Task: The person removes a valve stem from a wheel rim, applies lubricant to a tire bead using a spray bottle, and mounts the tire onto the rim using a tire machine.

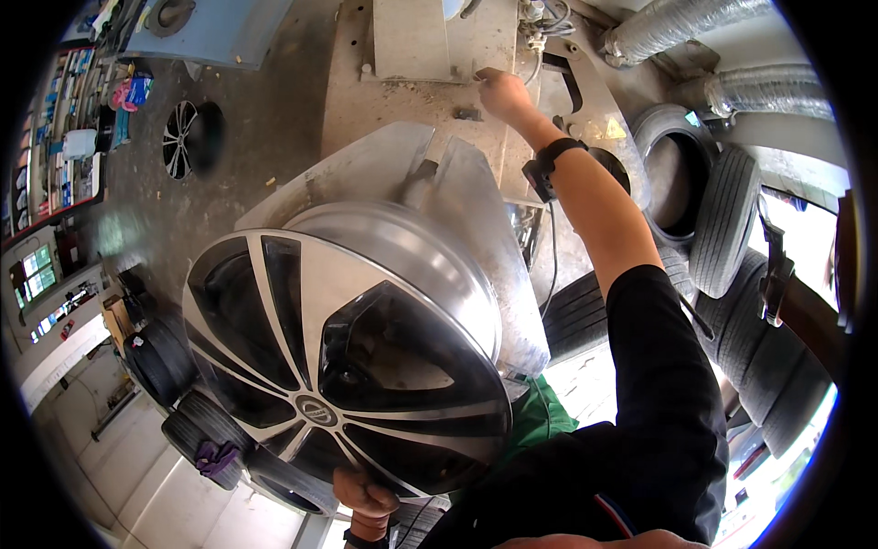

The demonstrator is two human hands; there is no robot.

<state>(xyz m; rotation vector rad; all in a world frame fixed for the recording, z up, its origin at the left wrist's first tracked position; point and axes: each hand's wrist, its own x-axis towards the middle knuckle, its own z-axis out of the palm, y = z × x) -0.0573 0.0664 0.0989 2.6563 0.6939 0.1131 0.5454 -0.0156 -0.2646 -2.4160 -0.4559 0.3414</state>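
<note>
A large alloy wheel (260,302) without a tyre, with silver spokes and black recesses, stands tilted just in front of me. My left hand (364,495) is closed on its lower edge, with some fingers hidden behind the rim. Behind the wheel lie two grey metal plates (489,242) of a beige workshop machine (508,174). My right arm stretches forward over the machine. At its far part, my right hand (505,96) has its fingers closed beside the upright post (412,41); what they hold, if anything, is too small to make out.
Black tyres (722,220) are stacked along the right, below silver ducts (759,91). More tyres (197,425) stand at the lower left, one with a purple cloth (217,459). Another alloy wheel (179,140) is on the floor at the far left, near shelves (50,137).
</note>
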